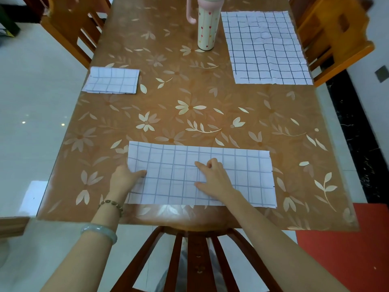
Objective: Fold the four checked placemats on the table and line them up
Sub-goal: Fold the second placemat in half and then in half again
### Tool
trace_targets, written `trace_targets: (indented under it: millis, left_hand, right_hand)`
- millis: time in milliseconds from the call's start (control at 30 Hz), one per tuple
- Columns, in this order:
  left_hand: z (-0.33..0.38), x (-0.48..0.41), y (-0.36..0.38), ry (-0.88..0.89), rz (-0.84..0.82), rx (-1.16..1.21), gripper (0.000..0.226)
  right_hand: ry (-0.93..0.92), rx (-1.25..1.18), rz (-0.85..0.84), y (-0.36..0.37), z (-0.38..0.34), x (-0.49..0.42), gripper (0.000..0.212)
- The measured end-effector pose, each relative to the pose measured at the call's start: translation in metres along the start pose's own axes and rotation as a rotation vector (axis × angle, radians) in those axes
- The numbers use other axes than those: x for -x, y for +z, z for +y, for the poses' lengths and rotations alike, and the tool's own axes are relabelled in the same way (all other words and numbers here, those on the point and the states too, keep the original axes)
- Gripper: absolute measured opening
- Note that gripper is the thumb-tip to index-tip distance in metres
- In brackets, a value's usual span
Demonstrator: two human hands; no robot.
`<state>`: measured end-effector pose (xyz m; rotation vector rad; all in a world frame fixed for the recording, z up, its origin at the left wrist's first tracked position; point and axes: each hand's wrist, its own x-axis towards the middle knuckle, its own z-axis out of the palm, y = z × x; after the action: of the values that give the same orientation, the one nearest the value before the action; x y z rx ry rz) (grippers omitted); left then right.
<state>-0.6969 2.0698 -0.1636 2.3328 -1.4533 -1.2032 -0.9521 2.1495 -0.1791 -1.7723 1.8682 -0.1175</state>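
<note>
Folding stage: by my reading you are halfway through the long half-folded placemat (pixel 168 157), which lies at the near edge of the worktop (pixel 189 91), with its second fold still to make.
Left hand: your left hand (pixel 124 175) has its grip clamped on the mat's left edge, thumb on top and fingers apparently tucked beneath.
Right hand: your right hand (pixel 212 178) has its grip apart, pressing down on the middle of the mat to mark the crease line.
Slip risk: the cover looks glossy, so if you ease off the right hand, the two layers could slide and the near edge could go over the worktop's front.
Skew risk: if you swing the left end over at an angle, the corners will not meet and the checks will run crooked.
Tumbler risk: the flat placemat (pixel 267 47) sits at the far right just beside the tumbler (pixel 206 28), so dragging it carelessly could tip the tumbler.
Line-up risk: the folded placemat (pixel 112 81) sits at the left edge, so match its size or the row will look uneven.
</note>
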Motion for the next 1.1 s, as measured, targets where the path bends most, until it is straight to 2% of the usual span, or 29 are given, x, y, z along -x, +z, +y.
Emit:
trace_targets:
  millis: [167,333,533,733,1000,1100]
  left_hand:
    - [0.000,0.008,-0.015,0.050,-0.027,0.121,0.034]
    - [0.009,0.016,-0.047,0.096,-0.026,0.038,0.040]
    - [0.019,0.030,-0.090,0.160,0.028,-0.014,0.020]
    - [0.027,0.038,-0.111,0.201,0.091,-0.094,0.026]
    - [0.069,0.078,-0.094,0.504,0.012,-0.092,0.008]
    - [0.096,0.101,-0.069,0.588,-0.040,-0.098,0.011]
  right_hand:
    - [0.002,-0.021,-0.029,-0.003,0.001,0.000,0.076]
    - [-0.009,-0.042,-0.048,-0.001,-0.012,-0.007,0.083]
    - [-0.059,-0.001,-0.051,0.011,-0.044,-0.028,0.088]
    - [-0.030,0.008,-0.104,0.019,-0.064,-0.044,0.099]
    - [0.011,-0.041,-0.176,0.018,-0.063,-0.052,0.112]
    - [0.015,-0.078,-0.193,0.017,-0.061,-0.055,0.111]
